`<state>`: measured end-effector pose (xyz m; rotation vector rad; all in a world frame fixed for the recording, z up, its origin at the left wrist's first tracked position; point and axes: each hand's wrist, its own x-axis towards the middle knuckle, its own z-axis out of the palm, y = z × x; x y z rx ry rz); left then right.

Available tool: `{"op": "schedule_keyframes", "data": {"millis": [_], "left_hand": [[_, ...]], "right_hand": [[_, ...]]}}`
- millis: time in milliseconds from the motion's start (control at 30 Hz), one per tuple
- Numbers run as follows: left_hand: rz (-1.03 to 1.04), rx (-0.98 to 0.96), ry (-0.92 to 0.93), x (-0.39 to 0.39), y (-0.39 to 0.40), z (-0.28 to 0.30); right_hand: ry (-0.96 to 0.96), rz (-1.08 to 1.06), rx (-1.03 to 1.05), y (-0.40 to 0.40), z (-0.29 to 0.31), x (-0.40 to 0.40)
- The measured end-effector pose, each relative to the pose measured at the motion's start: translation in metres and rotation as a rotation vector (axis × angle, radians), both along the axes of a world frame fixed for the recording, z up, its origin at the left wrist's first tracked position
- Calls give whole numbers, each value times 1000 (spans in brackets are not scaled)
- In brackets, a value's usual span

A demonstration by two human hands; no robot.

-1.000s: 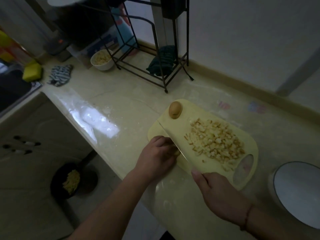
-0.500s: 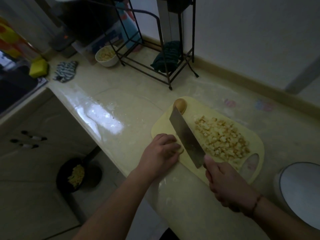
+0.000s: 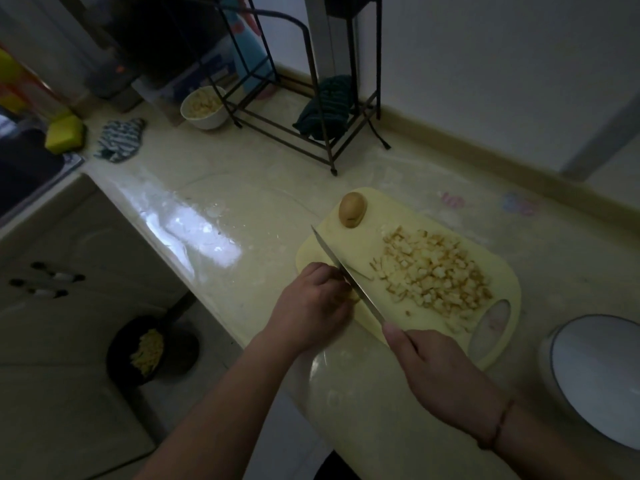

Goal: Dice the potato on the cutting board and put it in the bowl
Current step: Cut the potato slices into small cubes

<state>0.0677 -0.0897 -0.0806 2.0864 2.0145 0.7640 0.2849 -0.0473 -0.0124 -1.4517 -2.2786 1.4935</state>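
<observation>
Knife (image 3: 346, 275) is back down edge-on at the piece, where half a second ago it was lifted with its flat showing. Left hand (image 3: 311, 306) clamps the last potato piece (image 3: 353, 295) at the board (image 3: 346, 244) near edge, right hand (image 3: 440, 368) grips the handle; dice (image 3: 433, 275) mid-board, bowl (image 3: 595, 379) far right. Keep left fingertips tucked, blade vertical, short straight chops.
</observation>
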Motion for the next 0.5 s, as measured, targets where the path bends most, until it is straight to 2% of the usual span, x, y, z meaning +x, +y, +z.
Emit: {"op": "schedule_keyframes", "data": {"millis": [267, 500], "left_hand": [[3, 26, -63, -1, 0, 0], [0, 53, -93, 0, 1, 0]], "right_hand": [[-52, 22, -23, -12, -1, 20], [-46, 1, -53, 1, -6, -3]]}}
